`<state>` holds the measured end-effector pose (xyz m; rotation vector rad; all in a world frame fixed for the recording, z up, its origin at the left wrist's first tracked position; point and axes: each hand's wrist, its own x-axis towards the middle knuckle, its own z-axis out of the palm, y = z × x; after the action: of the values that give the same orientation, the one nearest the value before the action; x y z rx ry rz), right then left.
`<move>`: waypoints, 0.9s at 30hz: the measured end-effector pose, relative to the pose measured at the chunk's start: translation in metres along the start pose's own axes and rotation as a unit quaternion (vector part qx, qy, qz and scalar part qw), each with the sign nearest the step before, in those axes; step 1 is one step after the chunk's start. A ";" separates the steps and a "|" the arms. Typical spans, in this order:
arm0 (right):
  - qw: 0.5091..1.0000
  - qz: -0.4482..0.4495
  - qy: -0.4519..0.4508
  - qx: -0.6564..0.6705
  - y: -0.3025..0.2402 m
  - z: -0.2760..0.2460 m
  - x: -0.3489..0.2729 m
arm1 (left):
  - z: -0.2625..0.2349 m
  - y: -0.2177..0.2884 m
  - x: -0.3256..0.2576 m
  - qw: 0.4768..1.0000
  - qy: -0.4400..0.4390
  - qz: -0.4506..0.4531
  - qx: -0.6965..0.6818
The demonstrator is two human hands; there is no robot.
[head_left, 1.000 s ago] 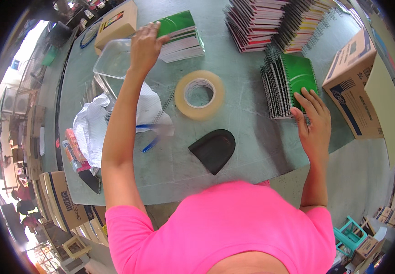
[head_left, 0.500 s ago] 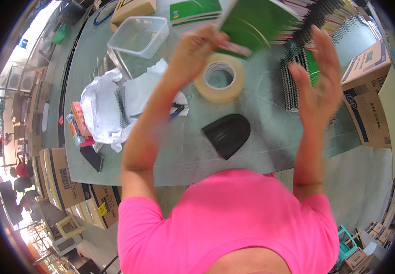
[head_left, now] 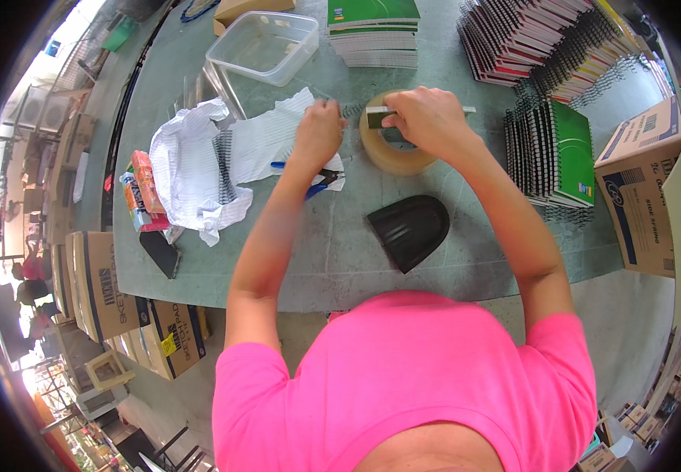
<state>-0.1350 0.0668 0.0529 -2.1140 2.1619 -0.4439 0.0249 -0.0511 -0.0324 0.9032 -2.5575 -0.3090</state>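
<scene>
Over the middle of the table, my right hand (head_left: 431, 118) is closed on a thin green notebook (head_left: 380, 118), seen almost edge-on with a pale edge. To its left my left hand (head_left: 321, 138) is closed, its fingertips at a grey wire coil (head_left: 352, 110) that runs toward the notebook. How far the coil enters the notebook cannot be made out. Below my right hand lies a large roll of clear tape (head_left: 395, 163). Blue-handled pliers (head_left: 321, 182) lie partly hidden under my left wrist. Nearer me is a black, rounded-end piece (head_left: 410, 232).
Green-covered pads (head_left: 373, 39) are stacked at the back. Green spiral notebooks (head_left: 572, 149) stand right, before more coil-bound books (head_left: 521, 39). A clear plastic tub (head_left: 266, 47), crumpled white paper (head_left: 191, 169) and a phone (head_left: 160, 253) lie left. A carton (head_left: 639, 189) stands at the right edge.
The raised green notebook is gone from my left hand, which has come down to the coil. My right hand, open at the right before, has moved left and closed on a notebook.
</scene>
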 end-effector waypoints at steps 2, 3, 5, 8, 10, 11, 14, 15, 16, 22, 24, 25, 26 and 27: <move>1.000 -0.007 0.000 0.017 0.003 -0.006 0.003 | -0.022 -0.002 0.007 0.994 0.093 0.042 -0.029; 1.000 -0.011 -0.003 0.029 0.002 -0.006 0.005 | -0.034 0.000 0.009 0.988 0.136 0.060 -0.042; 0.999 0.008 -0.039 0.026 0.004 0.002 0.007 | -0.065 0.023 0.012 0.996 0.077 -0.048 -0.007; 0.999 -0.003 -0.022 0.048 0.002 0.006 0.008 | -0.068 0.042 -0.009 0.993 -0.111 -0.032 0.036; 0.995 -0.025 -0.017 0.094 0.002 0.005 0.007 | -0.061 0.041 -0.025 0.987 -0.157 -0.004 -0.014; 0.991 -0.035 -0.025 0.127 0.004 0.002 0.006 | -0.058 0.040 -0.031 0.989 -0.123 -0.005 -0.076; 0.980 -0.036 -0.027 0.195 0.006 0.000 0.008 | -0.069 0.043 -0.030 0.971 -0.044 -0.098 -0.212; 0.977 -0.032 -0.021 0.211 0.008 0.000 0.010 | -0.075 0.045 -0.027 0.958 -0.020 -0.142 -0.248; 0.973 -0.030 -0.015 0.228 0.009 -0.001 0.011 | -0.067 0.044 -0.029 0.945 0.030 -0.126 -0.301; 0.965 -0.029 -0.005 0.260 0.011 -0.003 0.013 | -0.059 0.063 -0.035 0.954 0.090 -0.075 -0.276; 0.967 -0.026 0.003 0.252 0.009 -0.002 0.012 | -0.058 0.064 -0.034 0.954 0.095 -0.081 -0.271; 0.969 -0.021 0.003 0.246 0.009 -0.003 0.012 | -0.058 0.064 -0.034 0.955 0.097 -0.084 -0.269; 0.971 -0.016 0.004 0.240 0.007 -0.004 0.011 | -0.057 0.063 -0.033 0.957 0.078 -0.086 -0.265; 0.972 -0.012 0.005 0.235 0.007 -0.005 0.011 | -0.056 0.061 -0.031 0.959 0.059 -0.089 -0.262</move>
<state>-0.1431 0.0569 0.0571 -1.8728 1.8044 -0.8703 0.0389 0.0114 0.0287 0.9040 -2.1226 -0.9062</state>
